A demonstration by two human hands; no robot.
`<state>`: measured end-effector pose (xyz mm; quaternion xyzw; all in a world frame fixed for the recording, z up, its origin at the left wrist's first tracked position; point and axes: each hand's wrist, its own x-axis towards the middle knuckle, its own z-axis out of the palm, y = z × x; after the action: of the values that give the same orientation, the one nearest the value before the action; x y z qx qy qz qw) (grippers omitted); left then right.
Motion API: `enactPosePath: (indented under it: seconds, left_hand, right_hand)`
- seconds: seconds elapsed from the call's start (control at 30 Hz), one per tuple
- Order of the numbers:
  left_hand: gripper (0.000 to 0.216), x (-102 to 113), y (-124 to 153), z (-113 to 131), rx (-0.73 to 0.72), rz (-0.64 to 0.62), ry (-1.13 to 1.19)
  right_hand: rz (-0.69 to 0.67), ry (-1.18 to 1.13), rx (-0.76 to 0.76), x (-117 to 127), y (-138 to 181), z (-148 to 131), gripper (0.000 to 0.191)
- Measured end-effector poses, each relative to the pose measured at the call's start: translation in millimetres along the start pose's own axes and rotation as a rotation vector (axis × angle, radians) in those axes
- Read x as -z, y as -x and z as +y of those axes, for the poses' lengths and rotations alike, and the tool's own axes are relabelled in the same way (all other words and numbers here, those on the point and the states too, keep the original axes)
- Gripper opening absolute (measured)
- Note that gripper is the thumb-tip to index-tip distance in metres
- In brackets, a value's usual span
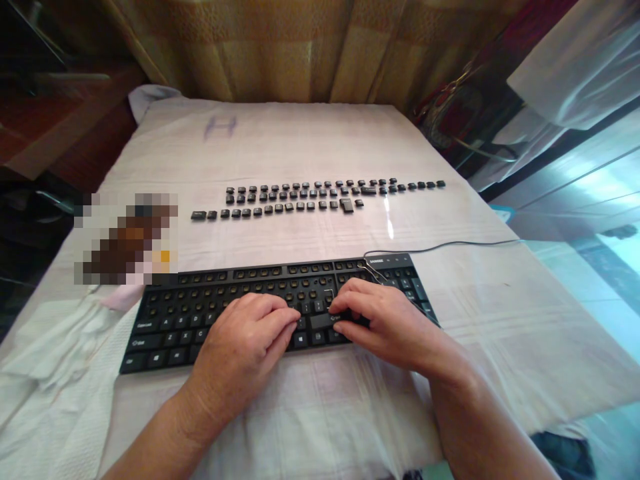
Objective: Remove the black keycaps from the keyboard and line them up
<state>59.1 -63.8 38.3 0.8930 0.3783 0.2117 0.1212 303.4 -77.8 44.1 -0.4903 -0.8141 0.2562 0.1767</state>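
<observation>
A black keyboard (175, 339) lies on the cloth-covered table. Many keycaps are off its upper rows, exposing the sockets, while lower-row and number-pad keys remain. My left hand (247, 333) rests over the middle of the keyboard, its fingers pressed together beside the slash-area keys; whatever is between the fingertips is hidden. At the wide right Shift key (323, 322), the thumb and index finger of my right hand (375, 317) are bent into a pinch. A thin bent wire tool (374, 270) juts out above that hand, its held part mostly hidden.
Several removed black keycaps (295, 195) lie in rows behind the keyboard, with a large L-shaped keycap (347, 205) among them. A cable (450, 247) runs right across the tablecloth (310, 147). White fabric (55, 340) and a pixelated patch are on the left. A curtain (280, 47) hangs behind.
</observation>
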Motion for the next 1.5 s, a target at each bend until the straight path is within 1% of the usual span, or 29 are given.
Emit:
enactPosePath:
  seconds: [0.17, 0.4, 0.53, 0.67, 0.8, 1.07, 1.27, 1.5]
  left_hand:
    - [0.020, 0, 0, 3, -0.008, 0.005, 0.011]
    - [0.023, -3, 1, 12, -0.081, -0.023, -0.023]
    - [0.022, -4, 1, 12, -0.087, -0.018, -0.039]
    - [0.023, -5, 1, 11, -0.098, -0.011, -0.047]
    - [0.022, -6, -1, 11, -0.096, 0.013, -0.051]
    - [0.020, -9, -5, 12, -0.091, 0.070, -0.004]
    - [0.017, -11, -4, 11, -0.055, 0.042, 0.037]
    - [0.015, -11, -6, 12, -0.057, 0.040, 0.027]
  right_hand:
    - [0.010, 0.004, -0.030, -1, -1, -3, 0.011]
    - [0.006, -0.010, -0.041, -2, -1, -2, 0.011]
    - [-0.008, -0.028, -0.021, -1, 0, -1, 0.013]
    - [-0.012, -0.052, 0.005, 1, 1, 0, 0.019]
    - [-0.013, -0.063, 0.002, 2, 1, -1, 0.022]
    - [-0.025, -0.073, -0.023, 2, -1, -1, 0.021]
    - [-0.018, -0.082, -0.026, 2, 0, 0, 0.021]
    - [-0.005, -0.095, -0.044, 1, -2, 1, 0.022]
